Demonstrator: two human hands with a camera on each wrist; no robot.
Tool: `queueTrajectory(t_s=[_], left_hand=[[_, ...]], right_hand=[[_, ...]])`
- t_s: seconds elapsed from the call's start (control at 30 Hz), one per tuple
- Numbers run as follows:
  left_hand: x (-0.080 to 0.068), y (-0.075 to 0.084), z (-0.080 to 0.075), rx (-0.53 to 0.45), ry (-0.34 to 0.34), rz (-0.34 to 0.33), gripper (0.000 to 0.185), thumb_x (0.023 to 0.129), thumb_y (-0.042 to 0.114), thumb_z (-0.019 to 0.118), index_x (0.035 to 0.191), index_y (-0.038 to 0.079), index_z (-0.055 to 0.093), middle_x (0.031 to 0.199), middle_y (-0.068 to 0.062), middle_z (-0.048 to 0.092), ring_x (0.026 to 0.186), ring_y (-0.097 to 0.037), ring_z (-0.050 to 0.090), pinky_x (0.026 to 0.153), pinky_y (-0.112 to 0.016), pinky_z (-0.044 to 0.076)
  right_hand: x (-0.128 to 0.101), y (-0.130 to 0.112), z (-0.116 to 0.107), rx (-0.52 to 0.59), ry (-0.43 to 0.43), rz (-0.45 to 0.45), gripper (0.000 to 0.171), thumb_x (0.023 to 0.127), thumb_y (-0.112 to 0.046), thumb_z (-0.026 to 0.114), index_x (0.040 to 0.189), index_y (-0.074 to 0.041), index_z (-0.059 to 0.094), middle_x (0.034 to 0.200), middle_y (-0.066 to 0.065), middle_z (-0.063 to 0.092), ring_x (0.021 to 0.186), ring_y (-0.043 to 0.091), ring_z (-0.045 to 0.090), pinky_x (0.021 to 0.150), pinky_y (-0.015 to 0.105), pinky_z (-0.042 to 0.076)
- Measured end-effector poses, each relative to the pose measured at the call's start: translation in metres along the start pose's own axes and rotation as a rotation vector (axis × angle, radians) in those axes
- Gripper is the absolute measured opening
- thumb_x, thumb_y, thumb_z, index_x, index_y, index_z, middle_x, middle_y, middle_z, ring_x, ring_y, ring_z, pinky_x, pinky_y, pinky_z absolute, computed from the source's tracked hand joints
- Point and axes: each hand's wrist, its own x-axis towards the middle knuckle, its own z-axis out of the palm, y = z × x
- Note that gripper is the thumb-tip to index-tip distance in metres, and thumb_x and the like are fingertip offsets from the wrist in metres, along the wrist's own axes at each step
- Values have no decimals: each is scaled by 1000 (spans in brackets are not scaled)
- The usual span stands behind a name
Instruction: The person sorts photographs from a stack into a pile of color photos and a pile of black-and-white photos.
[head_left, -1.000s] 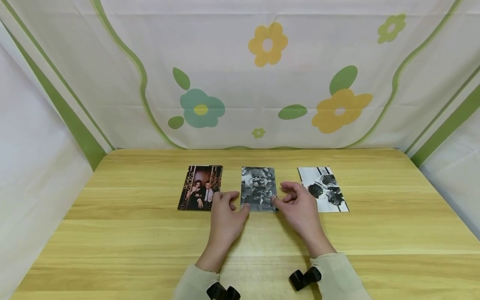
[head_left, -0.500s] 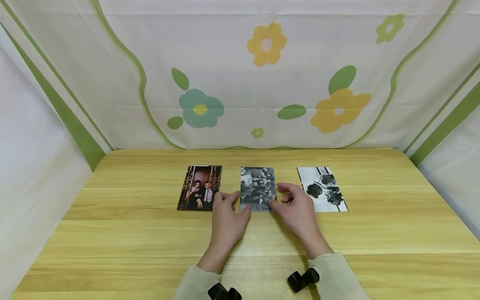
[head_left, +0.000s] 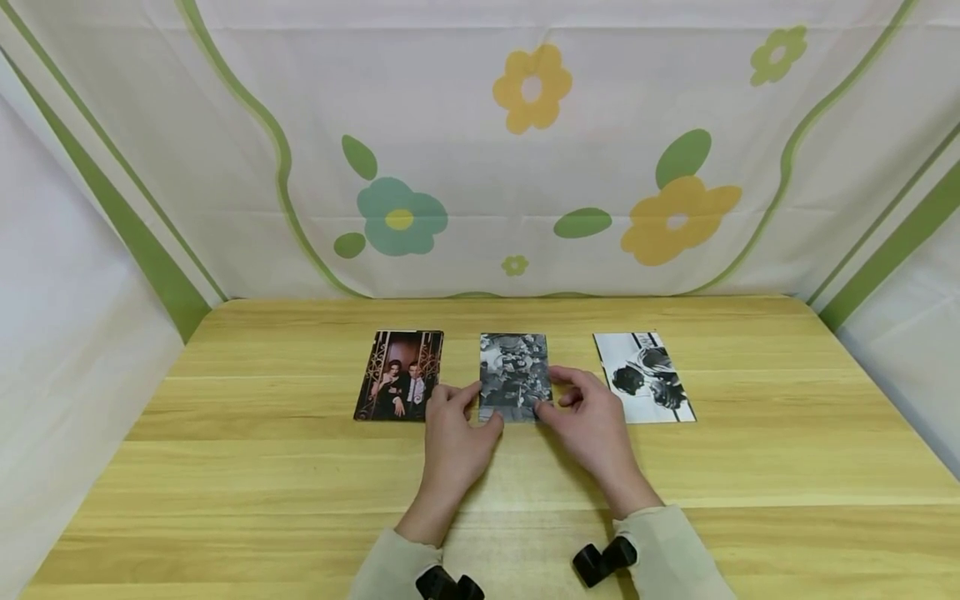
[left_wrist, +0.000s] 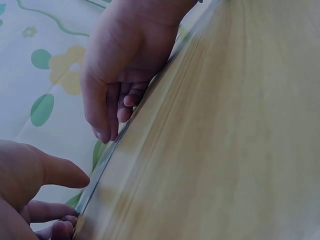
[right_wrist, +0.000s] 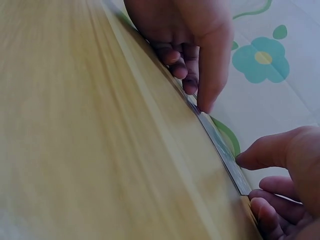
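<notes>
A black-and-white photo card [head_left: 516, 371] lies flat in the middle of a row of three on the wooden table. My left hand [head_left: 457, 442] is at its left side, index fingertip by the left edge and thumb over the near left corner. On the other side, my right hand [head_left: 592, 425] has its thumb on the near right corner and its fingers along the right edge. The right wrist view shows the right thumb apart from the fingers, touching the card [right_wrist: 225, 152]. Edge-on in the left wrist view, the card [left_wrist: 100, 170] lies between both hands.
A dark colour photo card [head_left: 397, 375] of two people lies left of the left hand. To the right, partly behind the right hand, is a white card [head_left: 645, 379] with black figures. A flower-print curtain [head_left: 465, 150] stands behind the table [head_left: 225, 483].
The right hand has shifted slightly left, bringing its fingers up to the middle card's right edge. The left hand moved slightly right, closer to the left edge. All three cards keep their spacing.
</notes>
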Motion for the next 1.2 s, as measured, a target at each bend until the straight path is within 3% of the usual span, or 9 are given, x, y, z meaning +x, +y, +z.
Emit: queueTrajectory(t_s=[0.3,0.77,1.2], left_hand=[[0,1,0,-41,5,-28,56,81,7,85,134,-5,72,105,-11,56,92,-20,47,79,-30,39],[0,1,1,-130,50,-61,49,84,2,81,132,1,74,111,-12,60,90,-19,50,77,-27,40],[0,-2,1,-153,87,-24,42,86,2,80,128,6,78,111,-11,72,88,-17,53,78,-27,41]], right_hand=[[-1,-1,0,10,9,-14,53,88,-15,86,139,-12,71,127,9,73,99,21,64,84,31,52],[-2,-1,0,19,5,-3,49,89,-15,85,137,-13,72,110,10,71,92,19,61,79,30,51],[-2,0,0,13,5,-8,48,88,-14,84,135,-14,73,110,9,71,90,18,61,78,29,50]])
